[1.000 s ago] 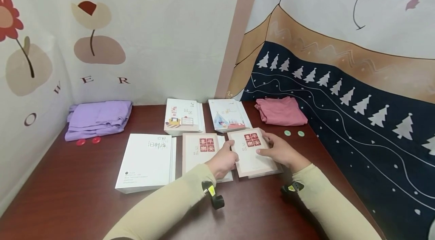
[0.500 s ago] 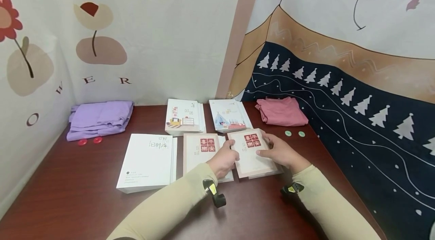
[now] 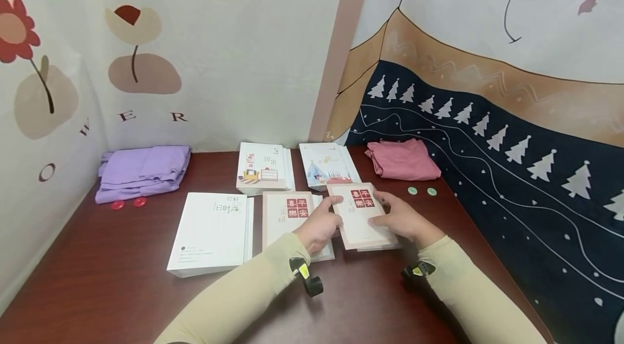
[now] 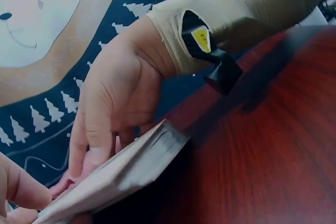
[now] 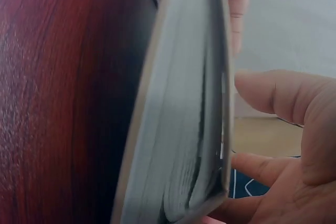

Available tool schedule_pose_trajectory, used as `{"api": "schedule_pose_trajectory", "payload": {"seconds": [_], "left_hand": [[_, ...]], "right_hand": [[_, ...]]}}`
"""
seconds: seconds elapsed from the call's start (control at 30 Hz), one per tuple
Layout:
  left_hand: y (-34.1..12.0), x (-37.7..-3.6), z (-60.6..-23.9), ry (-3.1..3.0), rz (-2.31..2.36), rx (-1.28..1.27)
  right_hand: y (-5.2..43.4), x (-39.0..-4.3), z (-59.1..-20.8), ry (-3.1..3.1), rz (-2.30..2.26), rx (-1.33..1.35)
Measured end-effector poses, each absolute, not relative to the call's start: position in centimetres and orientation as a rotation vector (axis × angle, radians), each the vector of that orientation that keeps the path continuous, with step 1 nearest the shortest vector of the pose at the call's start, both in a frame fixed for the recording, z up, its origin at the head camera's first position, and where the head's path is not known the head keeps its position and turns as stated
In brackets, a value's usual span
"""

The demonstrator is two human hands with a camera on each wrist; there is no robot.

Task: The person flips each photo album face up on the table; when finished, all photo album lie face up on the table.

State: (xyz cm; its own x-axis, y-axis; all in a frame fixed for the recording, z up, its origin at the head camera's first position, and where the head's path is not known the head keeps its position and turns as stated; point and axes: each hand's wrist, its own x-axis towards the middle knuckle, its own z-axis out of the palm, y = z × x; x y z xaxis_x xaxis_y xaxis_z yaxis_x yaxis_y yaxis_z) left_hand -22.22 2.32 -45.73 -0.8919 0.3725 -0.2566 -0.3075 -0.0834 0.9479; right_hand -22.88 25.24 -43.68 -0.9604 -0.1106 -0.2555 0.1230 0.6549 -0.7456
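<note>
Both hands hold a cream-covered book (image 3: 365, 225) with a red square of four characters. My left hand (image 3: 319, 227) pinches its left edge, thumb on the cover. From the right side my right hand (image 3: 404, 218) grips it, thumb over the front. In the right wrist view the page block of the book (image 5: 181, 93) faces the camera, tilted above the table, with the right thumb (image 5: 273, 90) at its cover. The left wrist view shows the book (image 4: 121, 177) on edge, the right hand (image 4: 118, 85) beyond it. A matching book (image 3: 283, 219) lies partly behind the left forearm.
A large white book (image 3: 209, 233) lies at the left. Two illustrated books, one yellow-toned (image 3: 263, 165) and one with a blue tent (image 3: 324, 165), are behind. Folded purple cloth (image 3: 143, 173), pink cloth (image 3: 404, 160), red buttons (image 3: 129, 203) and green buttons (image 3: 422, 191) sit along the sides.
The held book has risen a little and tilted, its lower edge now higher in the head view. Both hands keep their hold on it; the other things stay put.
</note>
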Motion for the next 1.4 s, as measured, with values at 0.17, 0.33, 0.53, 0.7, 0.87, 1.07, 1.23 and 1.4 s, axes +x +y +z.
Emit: {"api": "schedule_pose_trajectory", "payload": {"seconds": [0.17,0.33,0.53,0.7,0.87,1.07,1.23,1.4], "left_hand": [[1.8,-22.2,-45.0,1.871,1.975,0.161],[1.5,-22.1,-44.3,1.838,2.024,0.23],[1.2,-21.6,-42.9,1.895,2.034,0.401],[1.2,-21.5,-42.5,1.831,2.013,0.599],[1.5,-21.7,-43.5,1.829,1.882,0.759],[1.6,-22.1,-44.8,2.007,1.639,0.697],[1.5,-22.2,-45.2,2.131,1.602,0.573],[1.1,-22.5,-45.6,2.219,1.609,0.399]], "right_hand": [[25.0,-22.6,-43.4,2.574,-1.263,-0.038],[24.2,-21.9,-42.7,2.578,-1.411,-0.167],[22.9,-20.8,-41.1,2.43,-1.682,-0.3],[22.6,-20.0,-39.9,2.187,-1.856,-0.32],[23.3,-20.4,-39.4,2.292,-1.771,-0.332],[24.3,-21.0,-39.7,2.756,-1.178,-0.184],[25.4,-21.6,-40.8,2.798,-0.999,-0.088],[26.4,-22.0,-41.6,2.752,-1.004,-0.016]]}}
